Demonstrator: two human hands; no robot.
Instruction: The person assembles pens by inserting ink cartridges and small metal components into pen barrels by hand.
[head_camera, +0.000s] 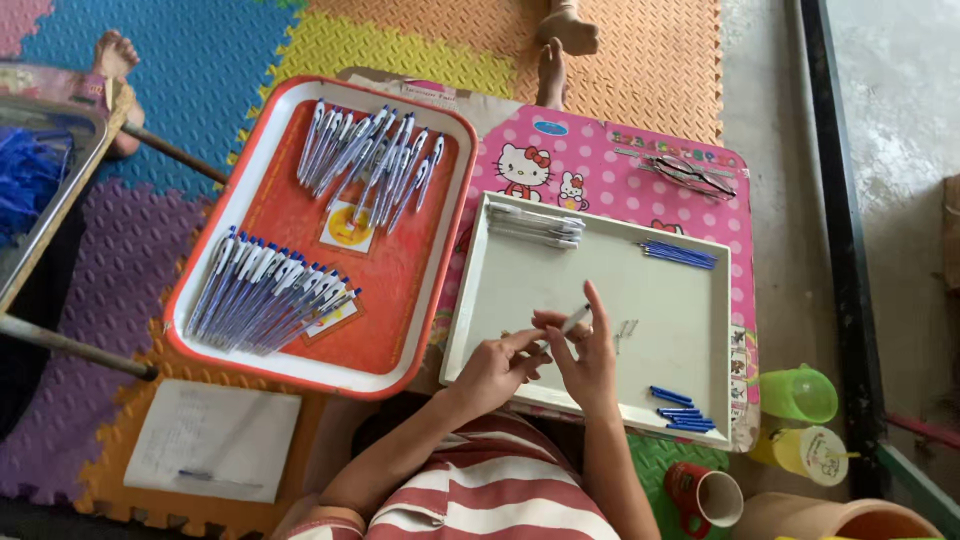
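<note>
Head view, centre of the frame: your left hand (497, 368) and right hand (588, 362) pinch one white pen (572, 321) in their fingers over the white tray (690, 330) (keep both grips firm and aligned).

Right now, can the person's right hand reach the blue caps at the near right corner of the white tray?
Probably yes. The right hand is over the white tray, and the blue caps lie close beside it with only bare tray between. The hand holds a pen part, though, so it is not free.
</note>
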